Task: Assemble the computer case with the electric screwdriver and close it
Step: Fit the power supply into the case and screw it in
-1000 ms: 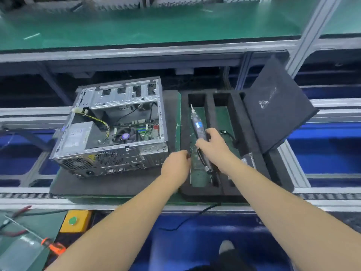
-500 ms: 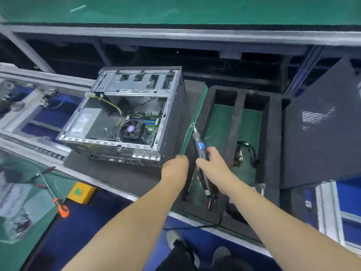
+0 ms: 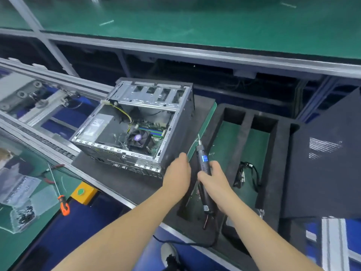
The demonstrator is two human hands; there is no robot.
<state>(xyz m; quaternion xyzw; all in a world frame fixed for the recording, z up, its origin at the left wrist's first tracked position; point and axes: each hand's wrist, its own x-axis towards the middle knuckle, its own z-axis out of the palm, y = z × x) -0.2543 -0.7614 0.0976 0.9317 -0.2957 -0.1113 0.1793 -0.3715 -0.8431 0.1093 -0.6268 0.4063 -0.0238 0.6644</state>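
Head view: the right hand grips the electric screwdriver, bit pointing away, above the near-left slot of the black foam tray. The left hand, fingers curled, rests beside it; whether it holds anything I cannot tell. The open computer case lies on its side just left on the table. Lift the driver clear, mind its trailing cord, and steady the case before driving.

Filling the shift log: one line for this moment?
right hand grips electric screwdriver | left hand beside computer case | case open | side panel off
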